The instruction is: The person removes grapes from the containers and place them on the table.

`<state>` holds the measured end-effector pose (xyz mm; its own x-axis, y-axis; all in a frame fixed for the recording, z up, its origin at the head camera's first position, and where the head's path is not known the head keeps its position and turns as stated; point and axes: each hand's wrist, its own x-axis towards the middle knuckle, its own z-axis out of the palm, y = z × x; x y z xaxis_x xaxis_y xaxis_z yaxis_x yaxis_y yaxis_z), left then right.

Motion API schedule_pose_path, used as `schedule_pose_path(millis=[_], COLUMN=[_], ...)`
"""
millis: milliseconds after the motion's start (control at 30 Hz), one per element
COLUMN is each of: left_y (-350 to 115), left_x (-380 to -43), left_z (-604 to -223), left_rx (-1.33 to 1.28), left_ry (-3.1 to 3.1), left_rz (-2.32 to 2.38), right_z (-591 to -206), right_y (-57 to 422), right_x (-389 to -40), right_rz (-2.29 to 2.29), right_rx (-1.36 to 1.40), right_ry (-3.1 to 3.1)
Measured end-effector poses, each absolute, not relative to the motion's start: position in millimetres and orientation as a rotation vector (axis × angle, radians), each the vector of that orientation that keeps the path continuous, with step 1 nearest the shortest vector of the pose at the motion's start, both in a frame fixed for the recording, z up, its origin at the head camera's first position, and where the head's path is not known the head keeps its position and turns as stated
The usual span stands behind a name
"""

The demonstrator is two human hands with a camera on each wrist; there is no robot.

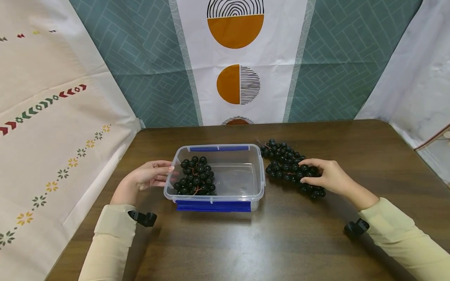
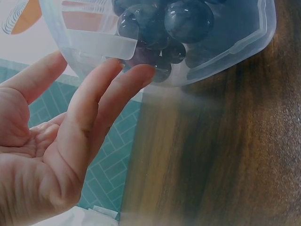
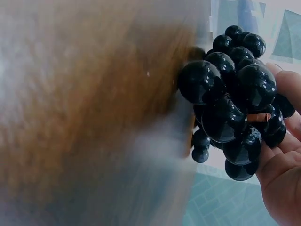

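While my straight-fingered left hand (image 1: 151, 174) is touching the box (image 1: 239, 179), my right hand (image 1: 329, 176) is pinching grapes (image 1: 286, 171) that uneven gripping could drop.

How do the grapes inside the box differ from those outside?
The inside grapes sit in the left half of the clear box; the outside grapes are right of it. The right grip holds some outside grapes; the inside grapes are not held. Both are black and shiny.

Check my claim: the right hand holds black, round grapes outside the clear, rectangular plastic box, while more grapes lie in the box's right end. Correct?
The end is wrong: the head view shows the black, round grapes inside the clear plastic box at its left end. The rest stands.
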<state>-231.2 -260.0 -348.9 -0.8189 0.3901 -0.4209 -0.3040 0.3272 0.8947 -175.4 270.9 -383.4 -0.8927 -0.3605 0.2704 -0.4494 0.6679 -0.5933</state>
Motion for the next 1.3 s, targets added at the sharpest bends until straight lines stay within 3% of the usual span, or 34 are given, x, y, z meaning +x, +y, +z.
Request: schedule_pose_path(millis=[1300], left_y=[-262], left_x=[-233], left_z=[-350], left_rx=[0.095], left_ry=[1.958], left_rz=[1.564], right_z=[-378], right_y=[283], right_x=[-179], right_rz=[1.049], right_rx=[0.575], right_ry=[-2.905])
